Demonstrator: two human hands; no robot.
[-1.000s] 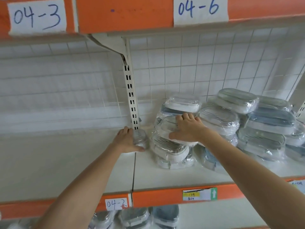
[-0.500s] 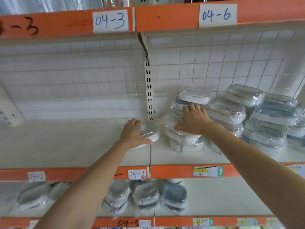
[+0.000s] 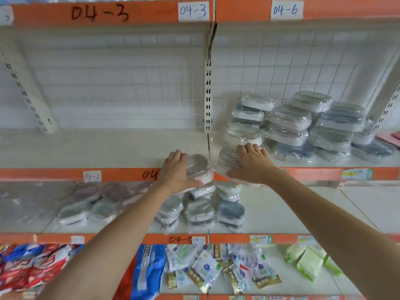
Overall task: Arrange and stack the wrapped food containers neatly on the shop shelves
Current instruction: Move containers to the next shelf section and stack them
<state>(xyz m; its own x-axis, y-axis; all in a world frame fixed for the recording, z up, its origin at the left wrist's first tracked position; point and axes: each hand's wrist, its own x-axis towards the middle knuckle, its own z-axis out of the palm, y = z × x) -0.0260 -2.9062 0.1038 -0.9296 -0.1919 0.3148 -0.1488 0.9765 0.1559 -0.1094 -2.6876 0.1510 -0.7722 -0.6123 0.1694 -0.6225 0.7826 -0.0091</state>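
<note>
A big shop shelf (image 3: pixel 104 148) with orange edges fills the view, and a white wire grid (image 3: pixel 270 68) stands at the back of it. On the right side of this shelf sits a big pile of wrapped food containers (image 3: pixel 303 126), stacked one on top of another in shiny clear wrap; some have white lids and some have blue-grey lids. What is inside them cannot be seen. One shelf down sits a smaller pile of wrapped containers (image 3: pixel 203 211), with more blurry ones to its left. The lowest shelf holds red and blue bags (image 3: pixel 149 267), small white packets (image 3: pixel 205 269) and green packs (image 3: pixel 309 263). The right hand (image 3: pixel 252 164) lies on a wrapped container (image 3: pixel 228 158) at the front edge of the shelf, just left of the big pile, with its fingers spread over the lid and its thumb down the near side. The left hand (image 3: pixel 177 169) grips a small round wrapped container (image 3: pixel 198 167) at the shelf's front edge, fingers curled over the top and thumb under it. The two containers sit just beside each other. White paper tags (image 3: pixel 193 11) with blue numbers stick on the orange edge above.
</note>
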